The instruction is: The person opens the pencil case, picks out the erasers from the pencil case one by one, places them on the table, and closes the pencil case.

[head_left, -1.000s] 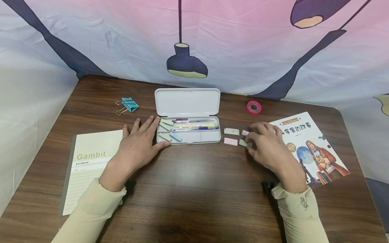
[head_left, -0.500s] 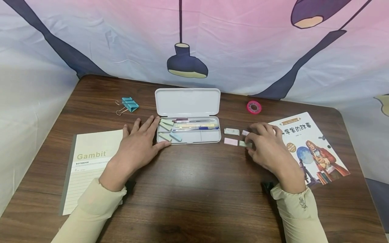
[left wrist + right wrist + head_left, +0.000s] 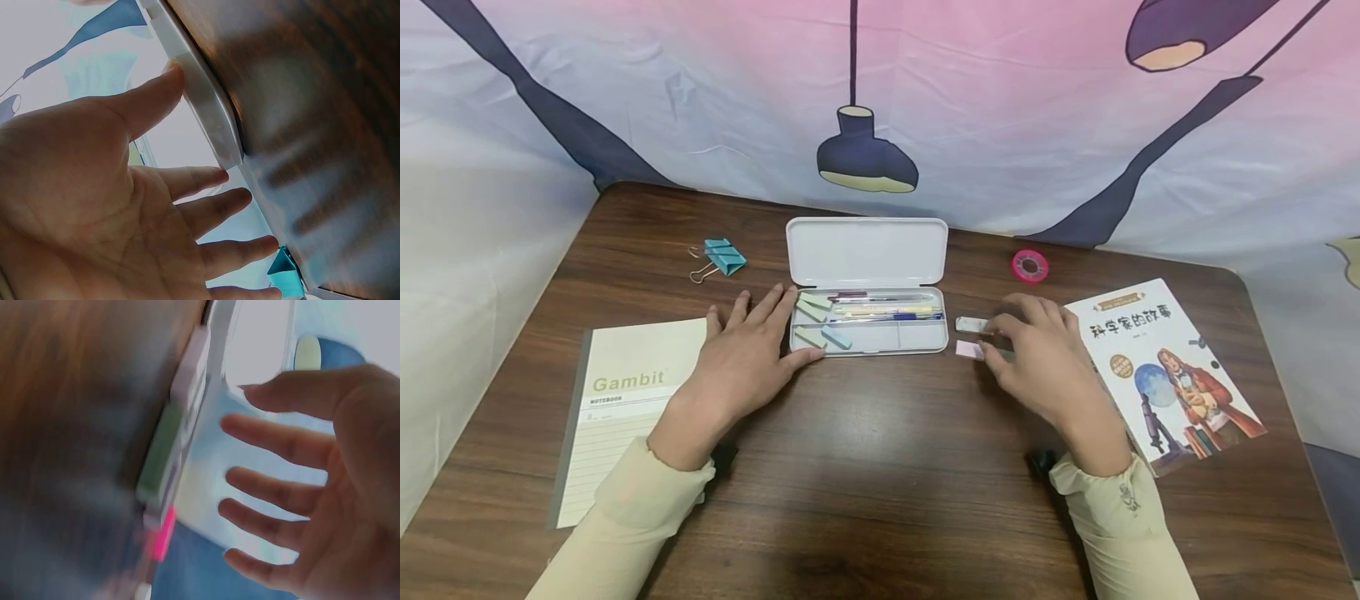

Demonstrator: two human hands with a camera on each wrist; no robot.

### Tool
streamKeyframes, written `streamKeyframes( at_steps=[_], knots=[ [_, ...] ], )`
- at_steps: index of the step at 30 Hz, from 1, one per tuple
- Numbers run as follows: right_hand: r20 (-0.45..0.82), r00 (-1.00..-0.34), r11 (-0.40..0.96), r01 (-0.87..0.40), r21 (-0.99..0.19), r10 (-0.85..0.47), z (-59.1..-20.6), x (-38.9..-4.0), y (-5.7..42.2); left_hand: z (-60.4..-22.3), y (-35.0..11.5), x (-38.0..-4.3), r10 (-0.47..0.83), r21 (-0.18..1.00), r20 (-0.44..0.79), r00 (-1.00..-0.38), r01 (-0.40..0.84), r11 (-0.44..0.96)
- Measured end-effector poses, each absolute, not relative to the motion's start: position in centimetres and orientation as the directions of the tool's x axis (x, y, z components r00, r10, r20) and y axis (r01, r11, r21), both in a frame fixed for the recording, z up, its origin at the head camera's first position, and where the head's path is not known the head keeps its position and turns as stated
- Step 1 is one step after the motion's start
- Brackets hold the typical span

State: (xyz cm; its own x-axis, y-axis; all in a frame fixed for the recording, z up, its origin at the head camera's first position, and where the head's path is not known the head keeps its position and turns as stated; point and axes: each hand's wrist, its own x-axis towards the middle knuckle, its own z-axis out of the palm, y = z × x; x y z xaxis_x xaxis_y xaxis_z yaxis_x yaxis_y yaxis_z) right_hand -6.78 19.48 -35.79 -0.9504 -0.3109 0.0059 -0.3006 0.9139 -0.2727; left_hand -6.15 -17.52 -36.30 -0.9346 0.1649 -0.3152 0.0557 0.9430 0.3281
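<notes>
A white pencil case (image 3: 876, 337) lies with its lid up, holding several pens (image 3: 887, 310) and several small green and blue blocks that look like erasers (image 3: 837, 337). My left hand (image 3: 733, 371) has its fingers spread along the case's left side, the thumb at its front left corner. My right hand (image 3: 1045, 367) hovers just right of the case, over a few more erasers. A white eraser (image 3: 970, 325) and a pink eraser (image 3: 968, 350) show beside its fingertips. In the right wrist view, its fingers are apart and hold nothing, close to a green eraser (image 3: 161, 453).
At the left lies a notebook (image 3: 625, 417), partly under the left forearm. A teal binder clip (image 3: 724, 257) is behind it. A pink tape roll (image 3: 1030, 266) sits at the back right. An illustrated book (image 3: 1172, 375) lies beside the right hand.
My right hand has moved left from the far erasers toward the white and pink ones, uncovering more of the book's cover. The left hand has stayed at the pencil case.
</notes>
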Motion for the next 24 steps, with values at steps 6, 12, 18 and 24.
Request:
streamKeyframes(
  at_steps=[6,12,18,24],
  knots=[
    [0.079,-0.935,0.879,-0.353,-0.321,-0.346,-36.2,-7.4,16.1,-35.9,-17.3,-6.1,0.165,0.315,-0.342,-0.925,0.052,0.948],
    [0.120,-0.906,0.840,-0.421,-0.342,-0.405,-36.2,-8.0,12.8,-36.0,-17.3,-6.1,0.166,0.327,-0.332,-0.928,0.052,0.944],
    [0.097,-0.884,0.815,-0.460,-0.353,-0.457,-36.1,-8.4,10.2,-36.0,-17.1,-6.2,0.162,0.343,-0.318,-0.934,0.046,0.938],
    [0.092,-0.858,0.778,-0.500,-0.380,-0.506,-36.9,-8.7,7.8,-35.7,-17.2,-6.1,0.153,0.315,-0.345,-0.926,0.040,0.948]
  ],
)
